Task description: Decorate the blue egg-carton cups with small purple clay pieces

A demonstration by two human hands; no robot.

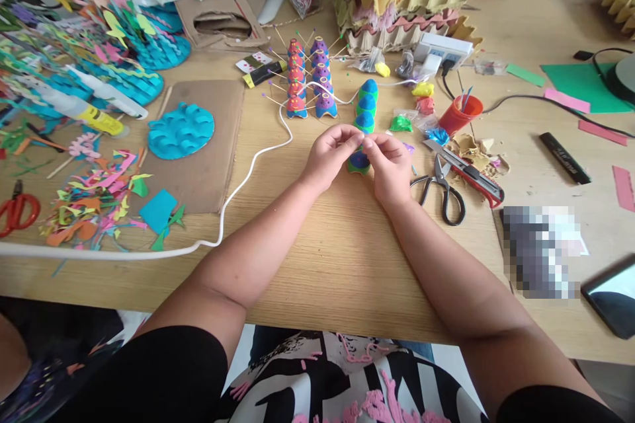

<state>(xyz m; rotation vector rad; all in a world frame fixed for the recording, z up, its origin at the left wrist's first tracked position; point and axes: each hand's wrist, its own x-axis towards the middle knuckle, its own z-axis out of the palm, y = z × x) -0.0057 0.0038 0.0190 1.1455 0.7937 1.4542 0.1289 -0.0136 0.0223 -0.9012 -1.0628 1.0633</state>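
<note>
- Step in hand, as I judge it: fine fingertip work, done on or just above the blue strip (367, 104); the hands hide the exact spot.
- Left grip (328, 157): narrow, thumb and forefinger pinched together. Right grip (391, 168): also narrow, its fingertips meeting the left's. Whether something small sits between them I cannot tell.
- The blue strip lies under and beyond the grip on the bench (317, 258); its far humps stand clear past the fingertips, and its near end shows between the hands. Whether a finger presses on it is hidden.
- Beyond and left of the grip stand the red strip (296, 82) and purple strip (323, 89), both with faces and bead-tipped sticks. The visible part of the blue strip shows neither.
- Just right of the grip: green clay (401, 123), then blue clay (437, 136) and the cup (460, 116); nearer the body, the cutters (452, 205) and knife (473, 175).
- The next move, I judge, calls for a light pinch, both hands steady together, with no push on the humps, and care around the cord (261, 153) left of the grip.
</note>
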